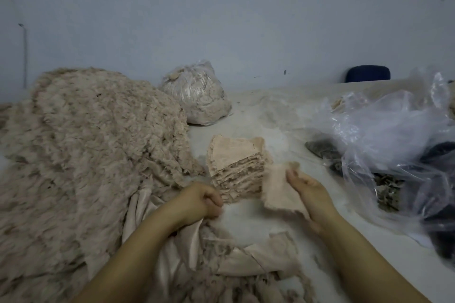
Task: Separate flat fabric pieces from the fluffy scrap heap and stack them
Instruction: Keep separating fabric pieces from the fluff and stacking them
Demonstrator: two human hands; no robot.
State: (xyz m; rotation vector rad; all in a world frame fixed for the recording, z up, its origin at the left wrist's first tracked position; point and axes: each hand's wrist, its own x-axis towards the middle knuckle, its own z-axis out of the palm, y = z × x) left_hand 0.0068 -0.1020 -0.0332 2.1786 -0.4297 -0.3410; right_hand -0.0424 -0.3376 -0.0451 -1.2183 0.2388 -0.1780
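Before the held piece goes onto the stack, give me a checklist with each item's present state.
1. Right hand grips one flat piece: ok.
2. Only a single layer is held: cannot tell.
3. Stack stands upright on the table, top free: ok.
4. Path from piece to stack is unobstructed: ok; the piece hangs just right of the stack.
5. Left hand is clear of the stack: ok; curled beside the stack's base, whether it holds anything is unclear.
6. No fluff from the scrap heap clings to the piece: cannot tell.
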